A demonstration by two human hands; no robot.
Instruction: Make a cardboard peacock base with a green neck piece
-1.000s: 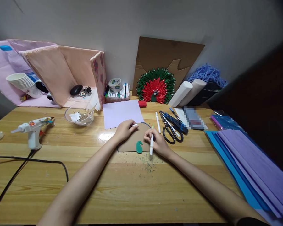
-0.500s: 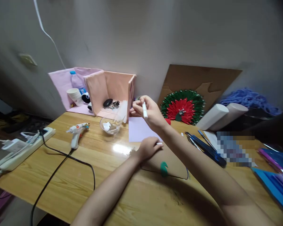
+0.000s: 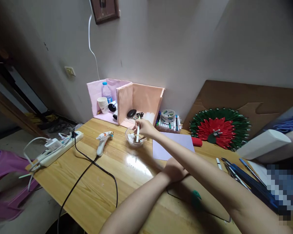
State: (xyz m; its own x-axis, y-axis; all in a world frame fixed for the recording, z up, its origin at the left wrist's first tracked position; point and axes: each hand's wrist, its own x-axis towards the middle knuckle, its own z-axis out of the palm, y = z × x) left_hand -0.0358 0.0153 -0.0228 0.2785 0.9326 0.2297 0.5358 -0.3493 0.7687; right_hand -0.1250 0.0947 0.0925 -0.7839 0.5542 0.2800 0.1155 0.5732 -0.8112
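My right hand (image 3: 144, 128) is closed in a pinch around a white pen-like stick (image 3: 137, 134), held upright with its lower end in a clear bowl (image 3: 129, 141). White scraps and thin brown pieces lie in that bowl. My left hand (image 3: 175, 169) rests curled on a piece of brown cardboard (image 3: 183, 188); my right forearm hides most of its fingers, and what they hold does not show clearly. A small green shape (image 3: 196, 197) lies on the cardboard, partly in shadow. Behind the hands is a lilac sheet (image 3: 161, 151).
On the left, a glue gun (image 3: 102, 143) and its black cable lie near a power strip (image 3: 61, 151). Covered box stands (image 3: 125, 104) and a box of markers (image 3: 169, 126) stand by the wall. Right are a red-green peacock craft (image 3: 216, 130), white rolls (image 3: 263, 143) and tools (image 3: 251, 182).
My right hand has gone left and down with the white stick, from mid-air to the bowl. The left hand stays on the cardboard. The view has turned left, showing the marker box.
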